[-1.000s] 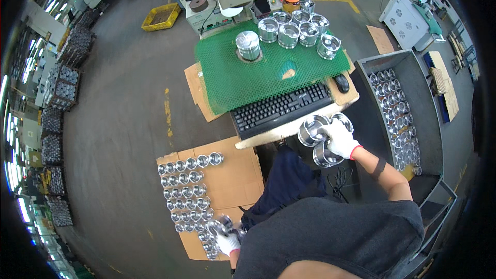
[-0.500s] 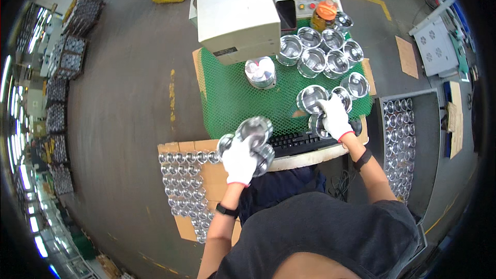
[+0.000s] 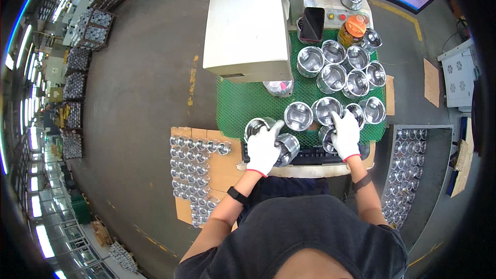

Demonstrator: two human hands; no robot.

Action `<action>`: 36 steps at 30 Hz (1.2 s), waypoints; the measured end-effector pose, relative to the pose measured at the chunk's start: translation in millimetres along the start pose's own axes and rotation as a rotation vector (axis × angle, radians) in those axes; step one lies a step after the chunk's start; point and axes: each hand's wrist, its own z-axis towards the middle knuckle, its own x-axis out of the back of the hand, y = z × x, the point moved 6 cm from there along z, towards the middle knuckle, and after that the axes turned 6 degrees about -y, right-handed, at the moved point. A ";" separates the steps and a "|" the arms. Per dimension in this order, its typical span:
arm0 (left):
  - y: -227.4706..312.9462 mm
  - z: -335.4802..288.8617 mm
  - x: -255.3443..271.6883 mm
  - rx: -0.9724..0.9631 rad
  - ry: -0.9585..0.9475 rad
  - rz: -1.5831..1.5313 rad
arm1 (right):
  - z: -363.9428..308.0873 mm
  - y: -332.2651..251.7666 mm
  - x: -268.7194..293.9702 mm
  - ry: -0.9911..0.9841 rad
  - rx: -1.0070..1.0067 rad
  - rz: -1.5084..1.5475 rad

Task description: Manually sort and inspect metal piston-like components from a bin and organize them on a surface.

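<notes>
My left hand [image 3: 263, 151], in a white glove with a red cuff, is closed around two shiny metal pistons at the mat's front edge: one piston [image 3: 254, 128] beyond the fingers, another piston [image 3: 287, 150] at its right. A third piston [image 3: 298, 116] stands on the green mesh mat [image 3: 235, 104] just right of that hand, hollow side up. My right hand [image 3: 346, 135], gloved alike, closes over a small cluster: a piston [image 3: 327, 109] at its far left, a piston [image 3: 354, 111] behind the fingers, and a tilted piston [image 3: 326, 138] beside the palm. Its fingertips are partly hidden.
Several pistons [image 3: 331, 77] stand farther back, near an orange-lidded jar [image 3: 353, 28] and a phone [image 3: 312, 25]. A white machine box [image 3: 248, 31] overhangs another piston [image 3: 279, 88]. A keyboard [image 3: 310, 156] lies before me. Pistons fill cardboard [image 3: 219, 173] at left and a grey bin [image 3: 434, 170] at right.
My left hand has moved right and onto the mat's front edge. One of its three pistons now stands released on the mat. My right hand stays at its cluster; the whole view has shifted.
</notes>
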 end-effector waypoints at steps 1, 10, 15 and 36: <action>-10.0 -1.7 1.0 0.034 0.033 -0.014 | -0.9 0.2 -1.4 -0.001 0.005 0.004; -70.5 43.4 9.3 0.177 0.215 -0.034 | -20.8 -17.5 14.1 0.144 -0.001 -0.125; -76.5 58.0 13.2 0.176 0.143 0.007 | -53.2 -52.1 30.1 0.170 0.129 -0.185; -131.7 -120.7 69.8 -0.485 0.145 -1.140 | -67.1 -352.8 116.5 0.483 1.136 0.047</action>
